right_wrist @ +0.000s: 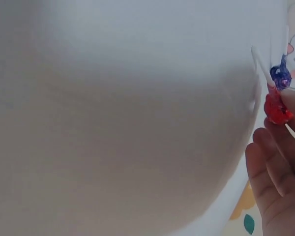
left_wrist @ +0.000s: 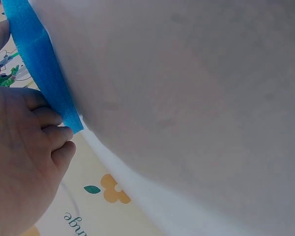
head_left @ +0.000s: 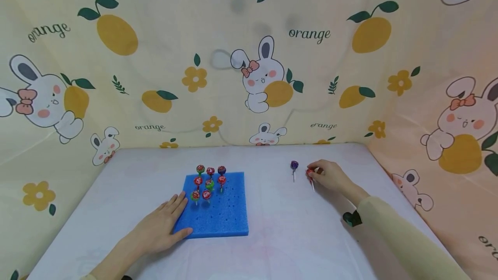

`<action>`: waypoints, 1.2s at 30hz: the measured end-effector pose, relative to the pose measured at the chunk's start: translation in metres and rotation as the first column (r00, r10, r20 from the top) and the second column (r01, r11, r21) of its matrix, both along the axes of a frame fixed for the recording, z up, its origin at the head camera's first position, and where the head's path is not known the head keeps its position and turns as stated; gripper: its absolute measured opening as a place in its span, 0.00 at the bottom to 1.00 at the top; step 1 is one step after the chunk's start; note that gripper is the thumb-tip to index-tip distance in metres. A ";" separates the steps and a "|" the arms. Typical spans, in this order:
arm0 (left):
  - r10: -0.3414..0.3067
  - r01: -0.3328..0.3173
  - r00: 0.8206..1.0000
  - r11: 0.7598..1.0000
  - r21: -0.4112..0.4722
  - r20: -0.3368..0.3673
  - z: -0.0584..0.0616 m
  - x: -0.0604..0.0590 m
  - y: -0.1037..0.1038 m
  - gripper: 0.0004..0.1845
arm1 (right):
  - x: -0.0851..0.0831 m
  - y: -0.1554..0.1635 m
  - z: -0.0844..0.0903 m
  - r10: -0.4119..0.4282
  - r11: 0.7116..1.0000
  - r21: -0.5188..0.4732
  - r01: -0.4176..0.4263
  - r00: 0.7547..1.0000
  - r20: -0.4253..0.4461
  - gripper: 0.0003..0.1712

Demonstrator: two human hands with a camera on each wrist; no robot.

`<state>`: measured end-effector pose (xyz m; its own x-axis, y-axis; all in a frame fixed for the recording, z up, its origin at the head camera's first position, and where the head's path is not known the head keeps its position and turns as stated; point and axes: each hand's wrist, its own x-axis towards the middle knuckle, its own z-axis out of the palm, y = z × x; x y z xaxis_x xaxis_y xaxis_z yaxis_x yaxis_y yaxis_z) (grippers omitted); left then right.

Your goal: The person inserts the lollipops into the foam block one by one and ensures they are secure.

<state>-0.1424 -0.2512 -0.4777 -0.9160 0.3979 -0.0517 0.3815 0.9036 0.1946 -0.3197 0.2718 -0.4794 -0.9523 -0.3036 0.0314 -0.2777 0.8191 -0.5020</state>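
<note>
My left hand (head_left: pixel 159 227) rests along the left edge of a blue foam block (head_left: pixel 229 224), thumb near its front corner and fingers stretched along the side. In the left wrist view, the fingers (left_wrist: pixel 46 118) touch the foam's edge (left_wrist: pixel 46 64). Several wrapped lollipops (head_left: pixel 209 183), red, green and purple, stand in the block's back left part. On the right, my right hand (head_left: pixel 330 177) pinches a red lollipop (right_wrist: pixel 278 105) by its wrapped head between thumb and fingertips, its white stick pointing away from the palm. A purple lollipop (head_left: pixel 294 165) lies just left of that hand.
Rows of small holes (head_left: pixel 229 205) mark the foam's front and right parts. White cloth (head_left: pixel 272 215) covers the table between the block and the right hand. A patterned cloth (head_left: pixel 218 111) with rabbits and oranges hangs at the back and both sides.
</note>
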 end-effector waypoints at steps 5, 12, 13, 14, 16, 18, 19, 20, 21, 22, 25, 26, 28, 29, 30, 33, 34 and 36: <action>0.013 -0.013 1.000 1.000 -0.004 -0.005 -0.002 0.000 0.000 0.51 | 0.004 0.004 -0.003 -0.030 0.998 -0.047 0.028 0.999 -0.041 0.19; 0.025 -0.025 1.000 1.000 -0.008 0.013 -0.003 -0.001 0.001 0.51 | 0.014 0.006 -0.002 -0.077 0.987 -0.145 0.065 0.994 -0.082 0.20; 0.025 -0.025 1.000 1.000 -0.008 0.014 -0.002 -0.001 0.001 0.51 | 0.016 0.006 -0.002 -0.084 0.985 -0.158 0.069 0.993 -0.089 0.19; 0.025 -0.025 1.000 1.000 -0.009 0.015 -0.002 -0.002 0.001 0.51 | 0.017 0.005 -0.002 -0.090 0.982 -0.172 0.073 0.991 -0.096 0.19; 0.024 -0.024 1.000 1.000 -0.007 0.018 -0.002 -0.001 0.001 0.51 | 0.020 0.004 -0.002 -0.091 0.978 -0.200 0.065 0.989 -0.120 0.19; 0.025 -0.025 0.999 1.000 -0.005 0.022 -0.001 -0.001 0.001 0.51 | 0.022 0.003 -0.001 -0.086 0.972 -0.229 0.051 0.985 -0.148 0.19; 0.026 -0.026 0.999 1.000 -0.004 0.024 -0.001 -0.001 0.001 0.51 | 0.023 0.002 -0.001 -0.081 0.969 -0.245 0.039 0.983 -0.162 0.19; 0.027 -0.027 0.999 1.000 -0.004 0.026 -0.001 -0.001 0.001 0.51 | 0.024 0.001 0.000 -0.078 0.964 -0.265 0.030 0.982 -0.174 0.19; 0.028 -0.028 0.999 1.000 -0.005 0.029 0.000 -0.001 0.002 0.51 | 0.026 0.000 0.000 -0.073 0.960 -0.280 0.019 0.980 -0.185 0.19; 0.030 -0.030 0.999 1.000 -0.005 0.030 0.000 -0.001 0.002 0.51 | 0.027 -0.002 0.001 -0.073 0.954 -0.300 0.012 0.979 -0.191 0.19; 0.033 -0.033 0.999 0.999 -0.009 0.035 0.000 0.000 0.002 0.51 | 0.032 -0.008 0.003 -0.066 0.936 -0.351 -0.011 0.976 -0.207 0.18; 0.032 -0.032 0.999 0.999 -0.010 0.035 0.000 0.000 0.002 0.52 | 0.034 -0.010 0.004 -0.067 0.930 -0.368 -0.017 0.975 -0.214 0.18; 0.033 -0.032 0.999 0.999 -0.009 0.035 0.000 0.000 0.002 0.52 | 0.037 -0.015 0.006 -0.067 0.920 -0.391 -0.030 0.971 -0.230 0.17; 0.032 -0.032 0.999 0.999 -0.010 0.034 0.000 0.000 0.002 0.52 | 0.039 -0.018 0.007 -0.070 0.916 -0.400 -0.032 0.969 -0.238 0.16; 0.032 -0.031 0.999 0.999 -0.010 0.034 0.000 0.000 0.002 0.52 | 0.041 -0.021 0.008 -0.074 0.910 -0.412 -0.035 0.967 -0.246 0.15; 0.032 -0.032 0.999 0.999 -0.010 0.033 0.000 0.000 0.002 0.52 | 0.045 -0.027 0.010 -0.081 0.893 -0.448 -0.044 0.963 -0.256 0.14; 0.033 -0.032 0.999 0.999 -0.011 0.035 0.000 0.000 0.002 0.52 | 0.046 -0.030 0.010 -0.084 0.888 -0.458 -0.044 0.963 -0.255 0.14; 0.030 -0.030 0.999 1.000 -0.010 0.038 0.001 0.000 0.003 0.52 | 0.049 -0.034 0.011 -0.082 0.872 -0.486 -0.050 0.966 -0.245 0.14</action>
<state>-0.1422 -0.2487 -0.4770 -0.9248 0.3697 -0.0899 0.3469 0.9163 0.2000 -0.2709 0.2379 -0.4683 -0.8969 -0.1720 0.4074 -0.4362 0.4954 -0.7512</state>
